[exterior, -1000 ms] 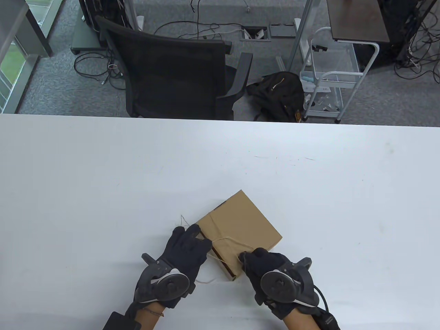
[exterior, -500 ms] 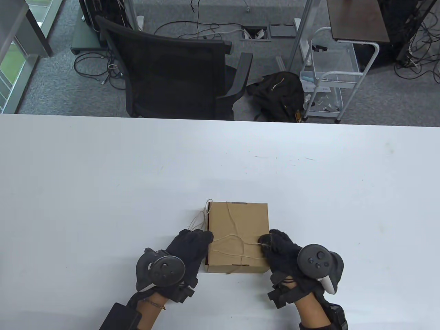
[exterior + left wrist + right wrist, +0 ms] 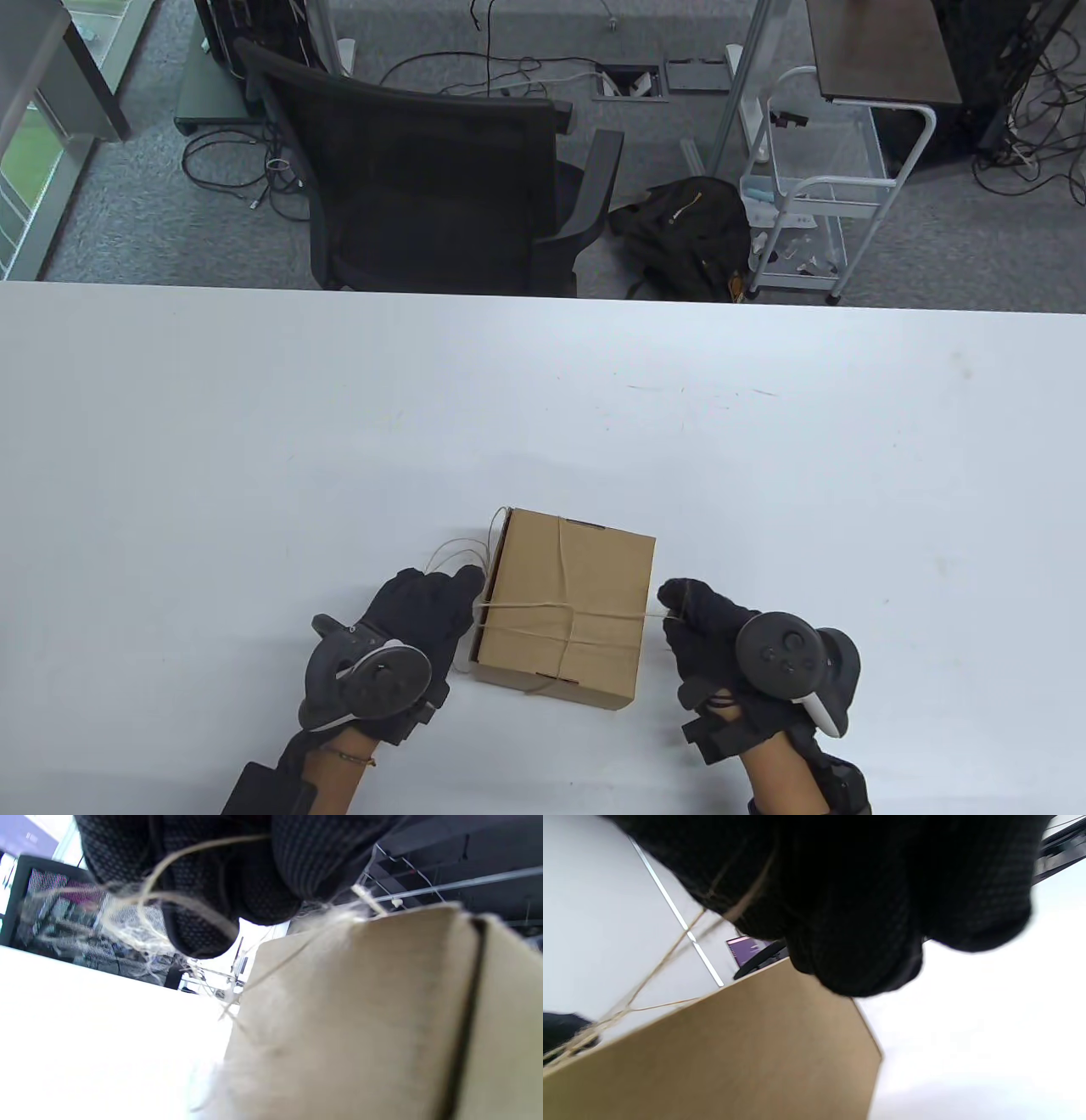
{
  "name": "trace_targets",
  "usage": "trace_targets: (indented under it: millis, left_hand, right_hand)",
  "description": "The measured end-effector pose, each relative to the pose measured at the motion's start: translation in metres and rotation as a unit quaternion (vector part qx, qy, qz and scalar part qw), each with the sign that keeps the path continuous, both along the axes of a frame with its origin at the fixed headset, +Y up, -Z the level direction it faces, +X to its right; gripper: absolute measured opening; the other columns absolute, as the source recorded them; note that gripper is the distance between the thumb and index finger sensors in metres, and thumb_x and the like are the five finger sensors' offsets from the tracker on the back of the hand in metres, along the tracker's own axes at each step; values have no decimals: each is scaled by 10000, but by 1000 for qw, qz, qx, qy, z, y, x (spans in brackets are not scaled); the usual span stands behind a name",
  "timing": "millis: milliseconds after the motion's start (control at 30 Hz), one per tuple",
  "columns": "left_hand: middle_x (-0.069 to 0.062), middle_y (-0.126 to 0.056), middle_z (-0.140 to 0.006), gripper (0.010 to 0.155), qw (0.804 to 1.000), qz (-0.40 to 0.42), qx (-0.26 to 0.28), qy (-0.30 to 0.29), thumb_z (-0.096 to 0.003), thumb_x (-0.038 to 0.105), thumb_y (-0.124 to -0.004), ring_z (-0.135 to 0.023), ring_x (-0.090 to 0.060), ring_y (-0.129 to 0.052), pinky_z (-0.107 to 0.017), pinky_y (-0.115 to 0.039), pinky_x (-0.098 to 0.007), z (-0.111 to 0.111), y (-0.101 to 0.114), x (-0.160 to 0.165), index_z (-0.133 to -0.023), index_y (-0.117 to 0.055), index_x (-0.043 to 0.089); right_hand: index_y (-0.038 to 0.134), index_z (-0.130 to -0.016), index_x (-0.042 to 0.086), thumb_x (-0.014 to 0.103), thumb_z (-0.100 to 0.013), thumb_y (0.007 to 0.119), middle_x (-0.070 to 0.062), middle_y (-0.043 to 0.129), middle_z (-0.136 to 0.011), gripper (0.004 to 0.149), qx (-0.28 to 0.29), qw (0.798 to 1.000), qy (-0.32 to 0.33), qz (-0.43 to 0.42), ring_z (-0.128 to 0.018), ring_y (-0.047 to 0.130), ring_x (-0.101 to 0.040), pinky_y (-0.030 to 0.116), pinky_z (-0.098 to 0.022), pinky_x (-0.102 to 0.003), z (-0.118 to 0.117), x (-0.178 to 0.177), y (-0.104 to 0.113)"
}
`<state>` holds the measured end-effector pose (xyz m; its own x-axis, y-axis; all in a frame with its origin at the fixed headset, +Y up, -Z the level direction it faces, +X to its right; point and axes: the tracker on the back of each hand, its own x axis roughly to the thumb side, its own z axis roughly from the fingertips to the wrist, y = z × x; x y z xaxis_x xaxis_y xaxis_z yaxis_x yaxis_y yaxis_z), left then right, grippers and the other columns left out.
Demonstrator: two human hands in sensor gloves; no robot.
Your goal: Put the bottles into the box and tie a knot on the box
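Your left hand (image 3: 420, 607), in a black knit glove, sits at the 9 o'clock side of the box (image 3: 564, 607), its curled fingers pinching the thin, pale, fibrous string (image 3: 543, 604) right at the box's top edge. Your right hand (image 3: 704, 624) mirrors it at 3 o'clock, fingers closed on the other end, so the string runs taut across the lid between your two fists. The box is plain brown cardboard, squarish and matte, closed, lying near the 6 o'clock edge of the smooth white table (image 3: 254, 424); a second strand crosses the lid from 12 to 6 o'clock, meeting the first near the middle. Loose loops of string curl on the table just off the box's far left corner. The left wrist view adds what the table view cannot: frayed, hairy fibres, and a dark slit along the box's side. The right wrist view shows strands converging at a junction above the lid's edge, and string lying across your glove's knit. A black mesh chair (image 3: 424, 170) stands beyond the table at 12 o'clock.
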<state>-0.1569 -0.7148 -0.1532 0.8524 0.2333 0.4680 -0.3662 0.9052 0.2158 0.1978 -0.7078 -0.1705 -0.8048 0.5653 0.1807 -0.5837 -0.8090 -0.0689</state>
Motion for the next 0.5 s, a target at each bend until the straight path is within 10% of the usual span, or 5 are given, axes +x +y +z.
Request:
trace_targets:
  millis: [200,367,500]
  left_hand:
    - [-87,-995,-755,539,1000,-7,-5,9,-464,285,-892,-690,-377,-1102,-603,-828,-602,-2,-5,0,-979,-804,152]
    - [-85,-996,-759,537,1000,3,-11,10,-468,290,-889,-693,-377,-1100,-602,-827,-602,-3,-6,1,-980,-804,150]
    - [-83,-996,-761,540,1000,-6,-14,7,-467,292,-887,-695,-378,-1099,-604,-826,-603,-2,-7,2,-982,-802,152]
  right_hand:
    - [782,-927,71,184,-400,933,-191,927,-738,560,-8,989,-63,134,-550,969,-349,783,-491,-586,-1,7,-1]
    - [698,-1012,241,105,-389,923,-291,448,-1105,676,36,988,136,-59,-924,457,-603,485,-639,-738,0,-10,-2]
    - [843,-899,272,-6,-400,819,-217,349,-1147,572,79,970,229,-38,-965,295,-579,399,-667,-748,8,-33,0]
